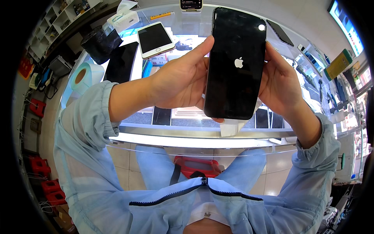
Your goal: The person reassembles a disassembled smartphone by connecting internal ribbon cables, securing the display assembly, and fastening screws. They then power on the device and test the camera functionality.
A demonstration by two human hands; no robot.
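A large black smartphone (233, 91) is held upright between my two hands above the glass counter, its dark screen showing a small lit white logo. My left hand (180, 81) grips its left edge, thumb along the side and fingertips behind. On the opposite edge, my right hand (281, 84) closes around the side, with its fingers mostly hidden behind the phone. A piece of white paper or tissue (232, 128) hangs below the phone's lower end; what holds it is hidden. To the left of the phone lies a white smartphone (156, 39) with a dark screen.
On the glass counter (194, 132) lie a black flat device (121, 64), a label roll (87, 76), a dark bundle (99, 43), a tissue pack (124, 19), a yellow pen-like tool (161, 15) and another dark phone (279, 33). A small phone (191, 4) stands at the back.
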